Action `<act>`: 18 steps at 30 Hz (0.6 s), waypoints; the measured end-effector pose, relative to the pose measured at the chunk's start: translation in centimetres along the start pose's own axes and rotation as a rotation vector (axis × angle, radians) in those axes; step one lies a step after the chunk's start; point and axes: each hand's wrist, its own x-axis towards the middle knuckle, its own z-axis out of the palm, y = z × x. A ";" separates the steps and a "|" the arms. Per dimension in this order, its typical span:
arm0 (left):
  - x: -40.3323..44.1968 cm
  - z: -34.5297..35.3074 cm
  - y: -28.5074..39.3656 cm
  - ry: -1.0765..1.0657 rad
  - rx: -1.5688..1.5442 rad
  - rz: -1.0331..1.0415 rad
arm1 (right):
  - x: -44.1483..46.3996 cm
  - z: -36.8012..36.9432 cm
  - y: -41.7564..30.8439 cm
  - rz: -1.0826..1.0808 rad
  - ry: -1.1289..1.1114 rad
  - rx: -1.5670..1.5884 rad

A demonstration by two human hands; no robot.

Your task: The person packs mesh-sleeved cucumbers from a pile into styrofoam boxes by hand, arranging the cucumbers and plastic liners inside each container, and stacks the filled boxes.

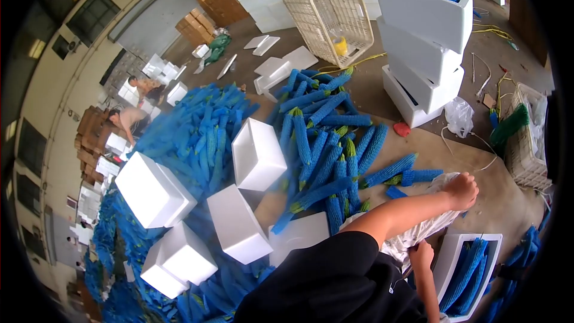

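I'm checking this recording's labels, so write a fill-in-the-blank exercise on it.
The wearer's hand nearer the lower-right foam box is the ___ one.
Vegetables in that box wear netting coloured ___.
The sleeve on the left arm is coloured ___.
The object inside the upper crate is coloured ___.
Missing words: right; blue; black; yellow.

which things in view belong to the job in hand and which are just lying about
Likely part of the job:
- green-tipped vegetables in blue netting
- open white box at lower right, with blue-netted pieces inside
- stacked white boxes

Probably just lying about:
- clear plastic bag
- red scrap
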 end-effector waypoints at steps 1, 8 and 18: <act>0.1 0.1 0.0 -0.004 -0.005 0.001 | 0.1 -0.3 -0.1 0.006 -0.002 0.002; 0.1 -0.5 -1.6 0.033 -0.055 -0.044 | -0.2 -3.6 -1.8 -0.057 -0.382 0.336; -0.1 -0.8 -3.8 0.145 -0.087 -0.159 | 2.1 -4.0 -0.7 -0.066 -0.269 0.249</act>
